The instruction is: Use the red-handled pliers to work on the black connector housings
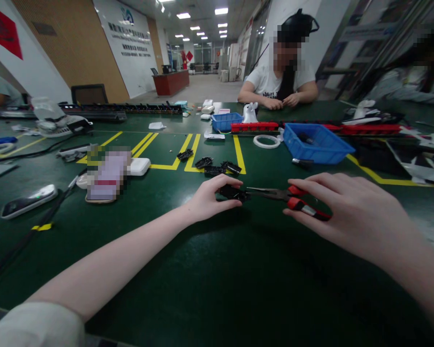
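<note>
Between the thumb and fingers of my left hand is a small black plastic part, held just above the green table. My right hand grips needle-nose pliers by their red and black handles. The long metal jaws point left, and their tips reach the right end of the black part; whether they pinch it I cannot tell. Several similar black parts lie in a loose group on the table just beyond my left hand.
A blue bin stands beyond my right hand, with a roll of white tape beside it. A smaller blue bin is farther back. To the left lie a phone and a white case. Across the table sits a person.
</note>
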The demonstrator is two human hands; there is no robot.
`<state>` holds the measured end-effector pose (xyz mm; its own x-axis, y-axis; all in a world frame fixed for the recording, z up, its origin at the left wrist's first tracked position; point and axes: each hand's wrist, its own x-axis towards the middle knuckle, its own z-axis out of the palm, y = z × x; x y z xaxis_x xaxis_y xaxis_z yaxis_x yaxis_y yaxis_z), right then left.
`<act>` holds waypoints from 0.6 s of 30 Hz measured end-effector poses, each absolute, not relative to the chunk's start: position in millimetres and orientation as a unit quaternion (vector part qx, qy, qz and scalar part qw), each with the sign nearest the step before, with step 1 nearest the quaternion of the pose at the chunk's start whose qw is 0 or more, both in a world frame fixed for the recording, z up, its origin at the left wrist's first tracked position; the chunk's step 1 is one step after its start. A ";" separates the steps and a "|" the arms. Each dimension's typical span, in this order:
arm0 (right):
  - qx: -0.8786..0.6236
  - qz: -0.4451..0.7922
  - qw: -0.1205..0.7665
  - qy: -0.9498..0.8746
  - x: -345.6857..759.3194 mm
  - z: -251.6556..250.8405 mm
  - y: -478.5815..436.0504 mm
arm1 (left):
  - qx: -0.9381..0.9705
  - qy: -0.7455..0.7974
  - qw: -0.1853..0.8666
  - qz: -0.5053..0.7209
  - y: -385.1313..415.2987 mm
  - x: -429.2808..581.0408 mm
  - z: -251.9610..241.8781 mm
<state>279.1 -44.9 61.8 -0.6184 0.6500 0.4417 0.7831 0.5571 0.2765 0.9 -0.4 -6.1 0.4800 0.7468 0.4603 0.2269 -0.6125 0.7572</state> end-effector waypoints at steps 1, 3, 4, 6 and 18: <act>-0.395 -0.230 0.138 -0.879 280.7 63.5 -44.4 | 0.794 0.308 0.326 0.410 -0.7 1.1 -5.9; -0.372 -0.243 0.125 -0.887 282.8 65.0 -43.7 | 0.782 0.315 0.341 0.415 -1.6 1.5 -5.4; -0.370 -0.253 0.120 -0.886 283.1 64.8 -43.6 | 0.777 0.316 0.350 0.417 -2.1 1.7 -5.0; -0.369 -0.276 0.112 -0.880 282.4 63.1 -43.6 | 0.772 0.312 0.367 0.415 -3.2 2.1 -4.0; -0.320 -0.315 0.085 -0.890 278.0 54.4 -39.2 | 0.785 0.301 0.379 0.386 1.4 1.6 -10.3</act>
